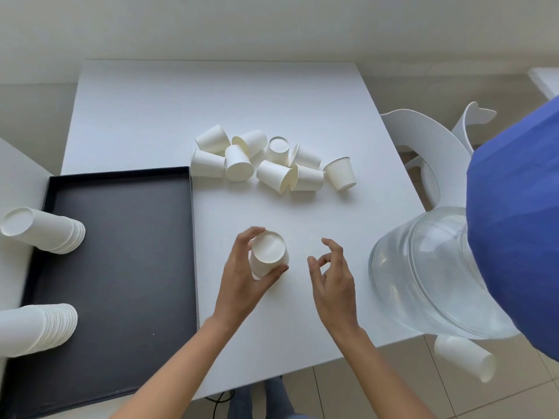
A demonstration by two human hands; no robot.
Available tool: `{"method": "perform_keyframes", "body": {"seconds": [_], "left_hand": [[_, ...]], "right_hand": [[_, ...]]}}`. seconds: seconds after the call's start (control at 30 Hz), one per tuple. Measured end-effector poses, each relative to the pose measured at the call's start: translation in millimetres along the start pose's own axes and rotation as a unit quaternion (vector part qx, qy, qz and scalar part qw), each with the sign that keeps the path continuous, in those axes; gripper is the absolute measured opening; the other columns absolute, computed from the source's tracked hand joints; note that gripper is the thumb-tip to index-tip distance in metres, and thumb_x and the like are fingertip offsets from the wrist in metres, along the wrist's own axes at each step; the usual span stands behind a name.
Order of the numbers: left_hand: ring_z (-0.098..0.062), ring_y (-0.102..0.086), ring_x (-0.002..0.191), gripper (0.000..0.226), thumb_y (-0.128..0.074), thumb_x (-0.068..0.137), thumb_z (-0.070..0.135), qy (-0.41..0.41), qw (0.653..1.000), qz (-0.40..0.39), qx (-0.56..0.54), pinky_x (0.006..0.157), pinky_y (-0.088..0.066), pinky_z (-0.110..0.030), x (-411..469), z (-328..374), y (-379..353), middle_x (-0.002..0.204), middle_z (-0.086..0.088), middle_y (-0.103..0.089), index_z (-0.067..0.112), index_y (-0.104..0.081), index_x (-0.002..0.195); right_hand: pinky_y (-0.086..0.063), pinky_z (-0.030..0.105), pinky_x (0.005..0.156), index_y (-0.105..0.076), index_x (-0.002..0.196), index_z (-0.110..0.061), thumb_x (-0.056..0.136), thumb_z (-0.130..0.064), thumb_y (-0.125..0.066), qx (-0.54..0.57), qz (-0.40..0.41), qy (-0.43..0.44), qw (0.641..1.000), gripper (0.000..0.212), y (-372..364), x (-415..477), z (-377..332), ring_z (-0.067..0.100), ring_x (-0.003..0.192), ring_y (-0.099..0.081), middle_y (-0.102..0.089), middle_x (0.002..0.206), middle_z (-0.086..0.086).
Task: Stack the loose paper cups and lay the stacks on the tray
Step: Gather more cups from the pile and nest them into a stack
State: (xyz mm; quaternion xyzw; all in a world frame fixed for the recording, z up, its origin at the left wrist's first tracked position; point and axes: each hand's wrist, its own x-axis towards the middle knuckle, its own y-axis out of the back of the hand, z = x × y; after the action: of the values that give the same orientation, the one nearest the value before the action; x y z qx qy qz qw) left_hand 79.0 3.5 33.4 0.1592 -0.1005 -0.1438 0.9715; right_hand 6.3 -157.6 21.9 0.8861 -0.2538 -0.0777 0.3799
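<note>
At lower centre, an upturned white paper cup (268, 255) is gripped by the left hand (245, 276), ready for stacking, while the empty right hand (332, 276) is held half-curled.

White surface (151, 116) at centre, plain and unpatterned. Loose paper cups (272, 164), upper centre: plain white, without print. Cup (267, 255) in the left hand (242, 279), lower centre: the same white. Tray (121, 267), left of frame: black rim with a dark grey matte floor. Two cup stacks (45, 231) at the left edge: white, their rims showing as fine pale bands. Water bottle (423, 267), right of frame: clear with a faint blue tint. Garment (514, 222) at the right edge: solid blue. Chair (423, 137), upper right: white. Floor tiles (393, 388), lower right: pale beige with thin grout lines.
</note>
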Motion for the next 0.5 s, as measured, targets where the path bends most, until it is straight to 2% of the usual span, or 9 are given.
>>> {"method": "perform_keyframes", "body": {"seconds": [0.07, 0.2, 0.27, 0.33, 0.4, 0.5], "left_hand": [[0.001, -0.051, 0.113, 0.063, -0.079, 0.074, 0.035, -0.007, 0.999, -0.018, 0.029, 0.087, -0.038, -0.005, -3.6, -6.1, -5.1, 0.124, 0.018, -0.050, 0.036, -0.042, 0.125], [-0.002, -0.049, 0.111, 0.062, -0.078, 0.077, 0.029, -0.025, 0.991, -0.065, 0.114, 0.089, -0.046, -0.022, -3.6, -15.6, -11.2, 0.127, 0.015, -0.046, 0.037, -0.045, 0.128], [-0.004, -0.050, 0.111, 0.062, -0.079, 0.076, 0.026, -0.017, 0.990, -0.079, 0.117, 0.091, -0.047, -0.024, -2.7, -20.4, -13.3, 0.127, 0.015, -0.047, 0.036, -0.046, 0.128], [-0.003, -0.051, 0.112, 0.061, -0.079, 0.076, 0.024, -0.012, 0.990, -0.088, 0.113, 0.091, -0.045, -0.020, -1.5, -24.6, -14.1, 0.127, 0.016, -0.047, 0.035, -0.047, 0.127], [0.002, -0.050, 0.111, 0.060, -0.079, 0.076, 0.023, -0.006, 0.990, -0.093, 0.109, 0.090, -0.041, -0.010, -0.6, -28.1, -14.2, 0.127, 0.019, -0.047, 0.036, -0.047, 0.126], [0.007, -0.048, 0.109, 0.062, -0.078, 0.076, 0.022, 0.005, 0.989, -0.101, 0.106, 0.087, -0.034, 0.000, -0.3, -29.9, -14.5, 0.126, 0.024, -0.046, 0.039, -0.044, 0.125]], "right_hand": [[-0.036, 0.016, 0.063, -0.037, 0.131, -0.030, 0.097, -0.040, -0.046, -0.003, 0.008, 0.007, 1.000, 0.037, 0.3, 2.9, 2.2, 0.005, 0.064, -0.049, -0.050, 0.089, -0.014], [-0.040, 0.020, 0.060, -0.040, 0.130, -0.026, 0.097, -0.031, -0.048, -0.017, 0.016, 0.042, 0.999, 0.034, 1.2, 12.3, 4.5, 0.008, 0.059, -0.049, -0.050, 0.094, -0.012], [-0.043, 0.023, 0.058, -0.042, 0.130, -0.024, 0.097, -0.027, -0.050, -0.029, 0.020, 0.059, 0.998, 0.034, 1.9, 21.2, 5.0, 0.009, 0.060, -0.051, -0.051, 0.096, -0.011], [-0.044, 0.025, 0.058, -0.043, 0.129, -0.022, 0.096, -0.024, -0.051, -0.032, 0.033, 0.062, 0.997, 0.034, 2.2, 34.9, 4.9, 0.009, 0.060, -0.052, -0.052, 0.097, -0.010], [-0.043, 0.025, 0.058, -0.045, 0.127, -0.019, 0.095, -0.018, -0.052, -0.032, 0.057, 0.063, 0.996, 0.033, 2.6, 54.5, 3.7, 0.009, 0.061, -0.053, -0.053, 0.097, -0.008], [-0.046, 0.030, 0.060, -0.050, 0.124, -0.013, 0.093, -0.010, -0.051, -0.039, 0.089, 0.076, 0.992, 0.031, 4.5, 90.3, -0.3, 0.015, 0.069, -0.056, -0.055, 0.096, -0.001]]}}
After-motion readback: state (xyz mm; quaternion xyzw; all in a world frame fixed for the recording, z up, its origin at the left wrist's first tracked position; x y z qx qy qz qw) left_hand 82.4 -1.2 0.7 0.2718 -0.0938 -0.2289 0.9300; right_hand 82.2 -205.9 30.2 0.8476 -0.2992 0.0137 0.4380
